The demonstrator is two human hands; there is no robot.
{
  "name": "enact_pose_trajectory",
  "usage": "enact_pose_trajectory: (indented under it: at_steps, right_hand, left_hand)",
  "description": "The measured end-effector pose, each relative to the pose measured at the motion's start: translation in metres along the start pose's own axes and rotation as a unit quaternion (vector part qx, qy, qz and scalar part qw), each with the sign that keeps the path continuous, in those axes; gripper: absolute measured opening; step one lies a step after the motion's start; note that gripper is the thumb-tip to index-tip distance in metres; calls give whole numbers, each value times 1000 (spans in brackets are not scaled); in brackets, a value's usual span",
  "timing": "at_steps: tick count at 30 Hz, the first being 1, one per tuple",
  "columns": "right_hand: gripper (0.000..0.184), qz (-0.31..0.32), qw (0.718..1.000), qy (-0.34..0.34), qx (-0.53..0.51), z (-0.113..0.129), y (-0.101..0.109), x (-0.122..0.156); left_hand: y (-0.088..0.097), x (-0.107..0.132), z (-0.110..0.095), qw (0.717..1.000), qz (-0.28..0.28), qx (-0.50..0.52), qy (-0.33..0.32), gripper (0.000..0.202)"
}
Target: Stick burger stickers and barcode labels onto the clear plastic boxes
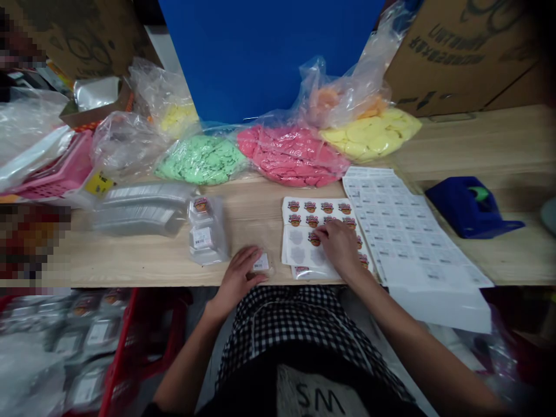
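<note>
Near the table's front edge, my left hand (240, 271) has its thumb and fingers around a small clear plastic case with a white barcode label (261, 262). My right hand (341, 243) pinches at a round cartoon sticker (313, 238) on a white sticker sheet (286, 204). Several spots on that sheet's left side show no printed sticker. Left of my left hand lies a group of clear cases (207, 231), one with a cartoon sticker and one with a barcode label. Barcode label sheets (399, 223) lie right of my right hand, hanging over the edge.
Bags of green (202, 157), pink (295, 156) and yellow pieces (373, 136) line the back, before a blue panel (273, 58). A blue tape dispenser (467, 205) stands right. Nested clear trays (141, 208) lie left; a red crate (119, 353) with packed cases is below.
</note>
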State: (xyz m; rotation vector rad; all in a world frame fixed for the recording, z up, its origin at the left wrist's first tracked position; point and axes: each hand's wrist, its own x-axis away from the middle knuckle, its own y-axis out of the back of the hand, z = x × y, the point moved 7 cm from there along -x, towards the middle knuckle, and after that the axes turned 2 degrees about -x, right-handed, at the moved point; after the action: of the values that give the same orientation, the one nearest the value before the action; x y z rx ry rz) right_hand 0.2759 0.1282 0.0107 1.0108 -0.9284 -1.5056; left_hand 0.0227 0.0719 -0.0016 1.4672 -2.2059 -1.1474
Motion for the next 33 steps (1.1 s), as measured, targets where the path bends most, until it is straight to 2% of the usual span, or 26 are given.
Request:
enact_pose_trajectory:
  at_steps: [5, 9, 17, 26, 30, 33]
  right_hand:
    - [20, 51, 998, -25, -1, -6, -4, -11]
    - [16, 65, 997, -38, -27, -11, -8, -15]
    - [19, 10, 999, 22, -42, -8, -4, -10]
    - [14, 76, 996, 25, -46, -9, -10, -21]
    - [15, 45, 997, 51, -38, -6, -10, -16]
    - [18, 8, 993, 96, -73, 0, 1, -1]
  left_hand:
    - [-1, 0, 1, 1000, -4, 4, -9, 56]
    - [0, 0, 1, 1000, -5, 6, -6, 56]
    - [0, 0, 2, 1000, -7, 11, -10, 55]
    - [1, -2, -1, 1000, -6, 16, -3, 57]
    - [1, -2, 0, 1000, -2, 17, -2, 56]
    - [1, -1, 1, 1000, -3, 21, 2, 56]
